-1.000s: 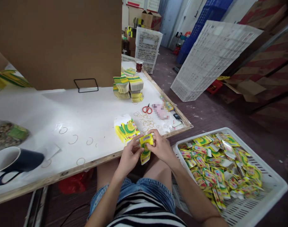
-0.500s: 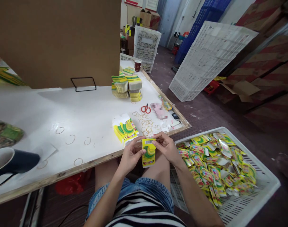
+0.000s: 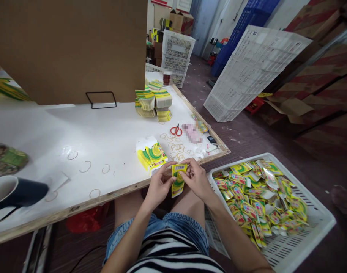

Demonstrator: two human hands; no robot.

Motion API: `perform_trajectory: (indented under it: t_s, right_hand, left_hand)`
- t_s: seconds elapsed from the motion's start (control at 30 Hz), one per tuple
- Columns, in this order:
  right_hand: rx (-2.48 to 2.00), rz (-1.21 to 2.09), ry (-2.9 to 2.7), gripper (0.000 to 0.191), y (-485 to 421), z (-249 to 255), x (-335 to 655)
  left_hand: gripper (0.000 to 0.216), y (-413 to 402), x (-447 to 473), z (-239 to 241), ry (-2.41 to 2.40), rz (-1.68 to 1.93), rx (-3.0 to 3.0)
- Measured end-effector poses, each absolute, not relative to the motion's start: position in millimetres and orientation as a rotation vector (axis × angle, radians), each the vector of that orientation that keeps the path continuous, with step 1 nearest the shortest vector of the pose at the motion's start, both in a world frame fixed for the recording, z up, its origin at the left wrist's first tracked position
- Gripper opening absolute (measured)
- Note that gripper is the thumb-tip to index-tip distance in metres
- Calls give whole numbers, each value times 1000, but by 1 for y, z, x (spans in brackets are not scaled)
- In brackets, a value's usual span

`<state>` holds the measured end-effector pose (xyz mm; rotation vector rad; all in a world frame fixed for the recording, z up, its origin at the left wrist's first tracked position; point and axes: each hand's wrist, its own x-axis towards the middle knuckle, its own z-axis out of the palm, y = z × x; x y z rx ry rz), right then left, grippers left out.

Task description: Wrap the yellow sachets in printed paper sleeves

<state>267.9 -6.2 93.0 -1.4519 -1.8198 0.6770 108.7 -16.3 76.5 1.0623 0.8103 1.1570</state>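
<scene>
Between my two hands, just off the table edge and above my lap, is a small yellow printed packet (image 3: pixel 177 185) with a barcode at its top. My left hand (image 3: pixel 160 186) pinches its left side between thumb and fingers. On the right side, my right hand (image 3: pixel 196 178) grips it near the upper corner, the thumb lying across the front. A pile of flat yellow and green packets (image 3: pixel 152 154) lies on the table right behind my hands. Loose rubber bands (image 3: pixel 177 146) are scattered to the right of that pile.
A white crate (image 3: pixel 313 235) full of yellow packets stands at my right. On the white table (image 3: pixel 85 144) are red-handled scissors (image 3: pixel 176 130), bundled packet stacks (image 3: pixel 153 102), a dark mug (image 3: pixel 25 193) and a bag of nuts (image 3: pixel 5 159). A large cardboard sheet (image 3: pixel 71 49) rises at the back.
The packet has tilted, its lower end swinging slightly left and up. My right thumb has slid further left across its front. Both hands keep hold of it.
</scene>
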Motion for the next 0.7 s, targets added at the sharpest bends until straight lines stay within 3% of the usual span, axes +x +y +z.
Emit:
perform_trajectory:
  t_s: [0.1, 0.33, 0.7]
  right_hand:
    - [-1413, 645, -1850, 16, -3, 93, 271]
    - [-1199, 1093, -1614, 18, 4, 88, 285]
    - [-1143, 1198, -1378, 33, 1, 88, 282]
  left_hand:
    - [46, -16, 108, 76, 810, 1185, 1055]
    - [38, -17, 110, 68, 913, 1183, 1168]
    - [51, -10, 110, 65, 759, 1171, 1116]
